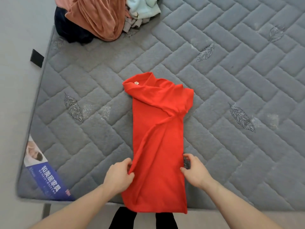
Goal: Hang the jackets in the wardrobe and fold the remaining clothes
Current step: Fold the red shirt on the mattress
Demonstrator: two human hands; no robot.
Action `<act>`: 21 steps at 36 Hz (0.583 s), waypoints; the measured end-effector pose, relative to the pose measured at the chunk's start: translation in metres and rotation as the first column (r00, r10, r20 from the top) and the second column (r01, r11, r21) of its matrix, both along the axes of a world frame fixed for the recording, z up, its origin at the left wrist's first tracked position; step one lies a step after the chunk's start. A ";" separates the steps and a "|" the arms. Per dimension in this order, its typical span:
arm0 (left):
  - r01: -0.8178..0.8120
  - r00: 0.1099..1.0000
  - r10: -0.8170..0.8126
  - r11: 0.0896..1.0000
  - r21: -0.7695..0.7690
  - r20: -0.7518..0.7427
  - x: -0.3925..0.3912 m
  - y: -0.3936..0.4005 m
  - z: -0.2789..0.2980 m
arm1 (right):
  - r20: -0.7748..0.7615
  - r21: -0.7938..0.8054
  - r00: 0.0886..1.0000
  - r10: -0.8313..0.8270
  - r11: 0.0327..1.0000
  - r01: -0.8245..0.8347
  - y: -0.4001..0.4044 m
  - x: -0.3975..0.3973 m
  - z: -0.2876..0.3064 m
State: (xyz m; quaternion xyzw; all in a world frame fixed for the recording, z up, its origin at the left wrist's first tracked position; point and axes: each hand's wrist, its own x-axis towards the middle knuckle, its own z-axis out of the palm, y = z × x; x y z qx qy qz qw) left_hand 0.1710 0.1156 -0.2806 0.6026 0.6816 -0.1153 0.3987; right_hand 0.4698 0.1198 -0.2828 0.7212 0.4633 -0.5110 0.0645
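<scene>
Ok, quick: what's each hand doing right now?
Left hand: pinches the red shirt's left edge.
Right hand: fingers curled at the shirt's right edge, apparently gripping it.

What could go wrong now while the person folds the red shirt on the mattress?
The red shirt hangs over the near edge of the mattress, so it may slide off. Its upper part is bunched, so the next fold may set creases. The left hand pinches one edge only; the right hand may pull unevenly.
</scene>
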 end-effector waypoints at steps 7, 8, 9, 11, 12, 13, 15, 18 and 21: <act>0.164 0.923 -0.167 0.986 0.039 0.346 0.085 -0.039 0.040 | 0.053 -0.026 0.997 -0.047 0.998 0.048 -0.011 0.015 0.006; 0.206 0.905 -0.195 0.978 0.010 0.377 0.096 -0.043 0.040 | 0.063 -0.029 0.996 -0.059 0.998 0.061 -0.011 0.018 0.006; 0.252 0.887 -0.219 0.967 -0.029 0.406 0.106 -0.046 0.039 | 0.072 -0.031 0.995 -0.075 0.997 0.077 -0.010 0.021 0.006; 0.362 0.843 -0.276 0.926 -0.107 0.462 0.120 -0.046 0.034 | 0.091 -0.037 0.990 -0.105 0.993 0.109 -0.009 0.027 0.006; 0.412 0.825 -0.305 0.901 -0.137 0.475 0.124 -0.042 0.031 | 0.098 -0.043 0.989 -0.115 0.992 0.120 -0.008 0.030 0.006; 0.439 0.821 -0.326 0.885 -0.155 0.468 0.125 -0.037 0.027 | 0.101 -0.049 0.988 -0.119 0.991 0.125 -0.006 0.032 0.006; 0.402 0.853 -0.311 0.904 -0.146 0.418 0.123 -0.019 0.019 | 0.096 -0.052 0.987 -0.127 0.990 0.132 0.001 0.036 0.004; 0.252 0.929 -0.230 0.967 -0.040 0.290 0.105 0.019 0.004 | 0.076 -0.012 0.983 -0.170 0.985 0.171 0.022 0.040 -0.003; 0.140 0.974 -0.155 0.986 0.094 0.168 0.077 0.065 -0.007 | 0.030 0.047 0.962 -0.270 0.962 0.268 0.055 0.040 -0.009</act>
